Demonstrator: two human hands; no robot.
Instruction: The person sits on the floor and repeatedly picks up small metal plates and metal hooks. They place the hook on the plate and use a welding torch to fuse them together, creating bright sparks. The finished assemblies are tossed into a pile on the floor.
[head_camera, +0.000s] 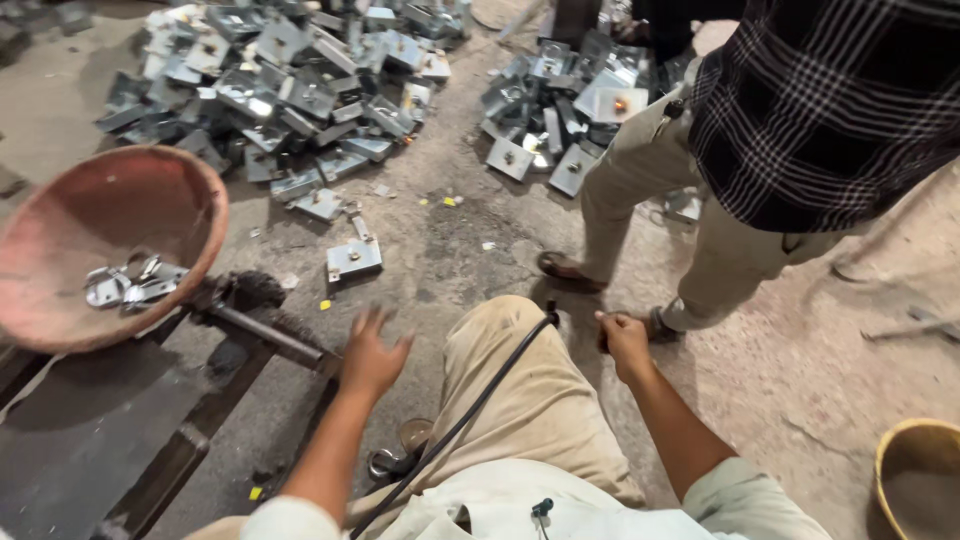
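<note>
Fingers spread, left hand (372, 355) hangs empty, nearest the metal bracket (353, 257) lying ahead; right hand (625, 343) curls shut, apparently empty.

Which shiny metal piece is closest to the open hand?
The lone metal plate on the floor just beyond the left hand; the rest lie farther off in heaps.

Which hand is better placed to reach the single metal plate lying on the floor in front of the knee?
Probably the left hand: it is open and raised toward the single metal plate. The right hand is closed beside the knee, farther from it.
</note>
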